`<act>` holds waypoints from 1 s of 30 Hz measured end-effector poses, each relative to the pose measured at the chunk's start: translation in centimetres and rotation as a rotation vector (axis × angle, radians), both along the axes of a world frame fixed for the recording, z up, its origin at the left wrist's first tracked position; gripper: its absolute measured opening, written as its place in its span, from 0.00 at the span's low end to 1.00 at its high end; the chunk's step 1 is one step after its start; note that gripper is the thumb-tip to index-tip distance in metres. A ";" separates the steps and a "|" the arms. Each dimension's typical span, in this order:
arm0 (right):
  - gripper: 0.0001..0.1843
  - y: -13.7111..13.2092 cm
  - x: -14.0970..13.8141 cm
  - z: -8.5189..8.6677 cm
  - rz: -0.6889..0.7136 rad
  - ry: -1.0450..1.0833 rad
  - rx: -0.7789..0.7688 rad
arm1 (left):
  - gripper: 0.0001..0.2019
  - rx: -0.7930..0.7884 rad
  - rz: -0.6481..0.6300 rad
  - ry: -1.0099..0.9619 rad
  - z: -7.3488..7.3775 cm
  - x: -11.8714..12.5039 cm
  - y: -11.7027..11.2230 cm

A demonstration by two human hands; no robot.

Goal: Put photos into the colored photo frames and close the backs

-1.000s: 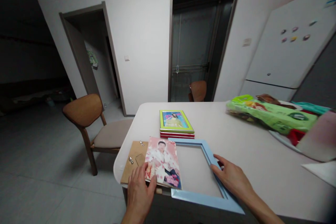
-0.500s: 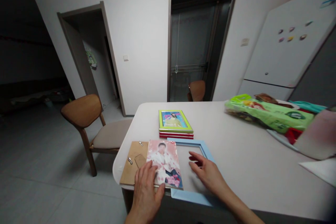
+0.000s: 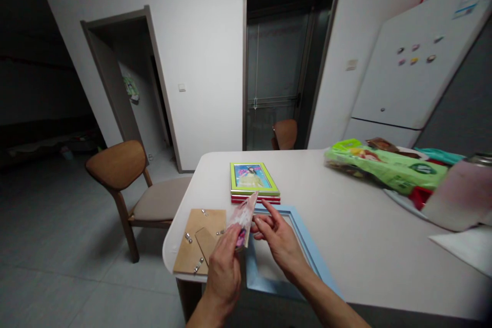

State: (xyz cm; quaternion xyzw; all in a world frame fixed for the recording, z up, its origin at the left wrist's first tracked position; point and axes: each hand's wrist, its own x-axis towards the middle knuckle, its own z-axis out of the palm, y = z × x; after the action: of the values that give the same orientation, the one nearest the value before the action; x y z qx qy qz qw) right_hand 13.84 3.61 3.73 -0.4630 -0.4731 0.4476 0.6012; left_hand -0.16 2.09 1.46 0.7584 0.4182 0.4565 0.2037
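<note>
Gripping tilted photo [image 3: 243,217] with left hand [image 3: 225,261]; holding right hand [image 3: 279,242] half-open alongside, over blue frame [image 3: 306,239]; cannot tell if touching.

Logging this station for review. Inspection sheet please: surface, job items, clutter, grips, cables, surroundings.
Surface: white tabletop.
Job items: photo print, held tilted up; blue frame, lying on the tabletop; brown board with metal clips, flat at left.
Clutter: lime frame stacked on red frames; green package and pinkish container at right.
Grips: left grip holding the print; right grip by its edge, contact unclear.
Cables: nothing seen on the tabletop.
Surroundings: wooden chair left, white fridge right.
</note>
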 end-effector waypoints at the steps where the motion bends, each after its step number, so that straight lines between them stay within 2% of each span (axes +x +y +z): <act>1: 0.35 -0.2 0.2 -0.1 -0.027 0.017 -0.049 | 0.20 -0.057 0.015 -0.154 0.6 0.4 -0.1; 3: 0.34 -0.5 0.8 -0.8 -0.077 0.057 -0.194 | 0.16 -0.239 0.024 -0.462 1.4 1.4 -0.6; 6: 0.29 -0.8 2.0 -2.1 -0.048 0.207 -0.287 | 0.19 -0.504 -0.107 -0.825 1.5 3.2 -1.1; 8: 0.26 -0.9 3.2 -2.5 -0.054 0.276 -0.251 | 0.22 -0.594 -0.187 -0.932 0.9 4.0 -1.1; 10: 0.26 -0.9 4.9 -2.3 -0.110 0.245 -0.264 | 0.27 -0.624 -0.161 -0.922 0.2 4.1 -0.8; 12: 0.28 -0.6 6.8 -2.0 -0.157 0.131 -0.322 | 0.30 -0.621 -0.085 -0.792 -0.3 3.7 -0.5; 14: 0.29 -0.1 8.4 -1.9 -0.171 -0.013 -0.361 | 0.28 -0.578 -0.033 -0.543 -0.7 3.2 -0.4; 17: 0.29 0.9 9.5 -2.3 -0.141 -0.217 -0.372 | 0.24 -0.462 -0.057 -0.135 -1.1 2.9 -1.1; 19: 0.29 1.5 9.4 -2.6 -0.125 -0.328 -0.364 | 0.24 -0.388 -0.096 0.039 -1.5 3.1 -1.6; 24: 0.26 2.6 8.5 -3.3 -0.167 -0.569 -0.299 | 0.25 -0.299 -0.144 0.266 -2.0 3.4 -2.1; 30: 0.20 2.5 8.3 -3.3 -0.333 -0.970 -0.217 | 0.26 -0.324 -0.139 0.437 -1.1 3.5 -2.3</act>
State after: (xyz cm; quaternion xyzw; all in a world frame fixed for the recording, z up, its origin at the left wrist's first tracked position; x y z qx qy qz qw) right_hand 22.09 6.11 0.44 -0.7459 -0.5679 0.1264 0.3244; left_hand 3.37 -0.24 0.37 0.8232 0.4670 0.1941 0.2581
